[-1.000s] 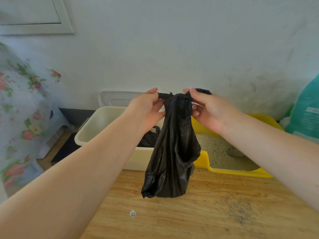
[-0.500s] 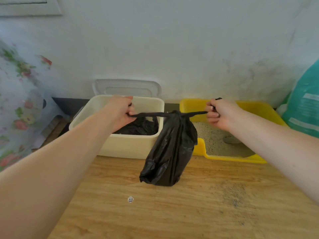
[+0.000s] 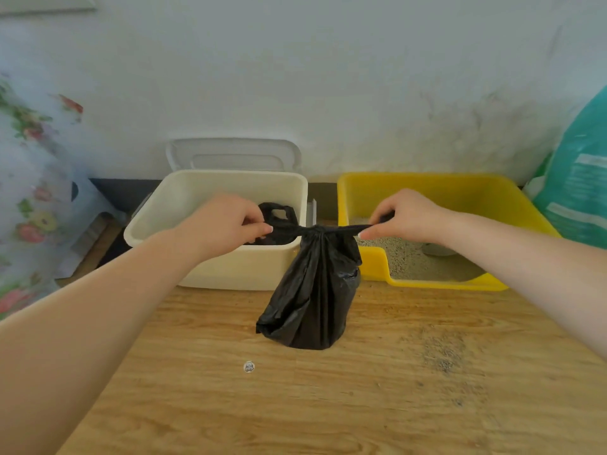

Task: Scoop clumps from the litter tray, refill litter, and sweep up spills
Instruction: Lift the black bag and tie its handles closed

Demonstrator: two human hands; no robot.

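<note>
Left hand [image 3: 226, 224] and right hand [image 3: 405, 218] each pinched one handle of black bag [image 3: 312, 300], pulled taut; bag hung above wooden floor [image 3: 361, 405] before yellow litter tray [image 3: 427, 188]; film likely thin, limp, light; grip handles near knot.

Glossy plastic bag [image 3: 312, 290], wood-grain floor [image 3: 295, 405]

left hand [image 3: 226, 224] and right hand [image 3: 407, 218] pinch the knotted handles of a black bag [image 3: 312, 290] above a wooden floor [image 3: 328, 405].
</note>
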